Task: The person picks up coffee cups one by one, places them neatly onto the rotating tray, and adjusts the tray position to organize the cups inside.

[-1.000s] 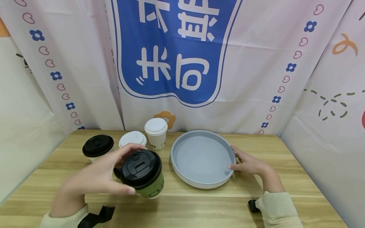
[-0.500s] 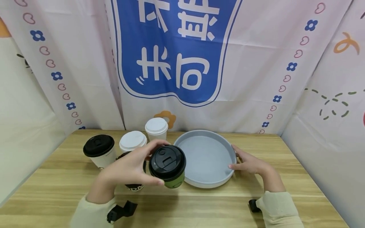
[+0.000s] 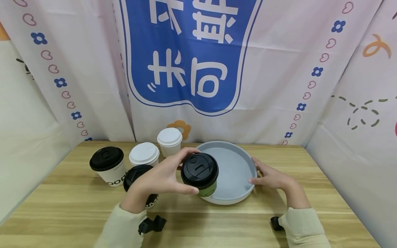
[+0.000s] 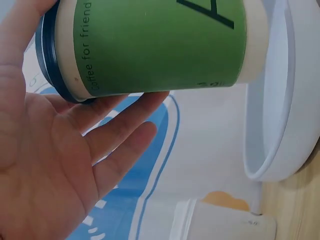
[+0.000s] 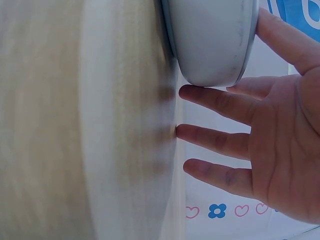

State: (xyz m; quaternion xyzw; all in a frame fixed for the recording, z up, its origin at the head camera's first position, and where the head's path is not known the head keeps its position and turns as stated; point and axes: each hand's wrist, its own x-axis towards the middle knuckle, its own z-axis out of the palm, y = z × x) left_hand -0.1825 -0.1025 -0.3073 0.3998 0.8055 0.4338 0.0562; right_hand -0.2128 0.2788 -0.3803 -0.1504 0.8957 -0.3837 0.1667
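Note:
My left hand holds a green paper coffee cup with a black lid. The cup is upright and raised, overlapping the left part of a round grey tray in the head view. Thumb and fingers lie around the cup near its lid. At the tray's right side, my right hand touches the rim, thumb over the edge. In the right wrist view its fingers are straight and spread, one of them against the outer wall. The cup hides the tray's near-left rim from the head.
Several other lidded cups stand on the wooden table at left: a white one with a black lid, two with white lids, and a black one partly behind my left arm. A printed cloth hangs behind.
My left hand has carried the green cup rightward from beside the black cup to the tray's left part. The right hand and tray have hardly moved.

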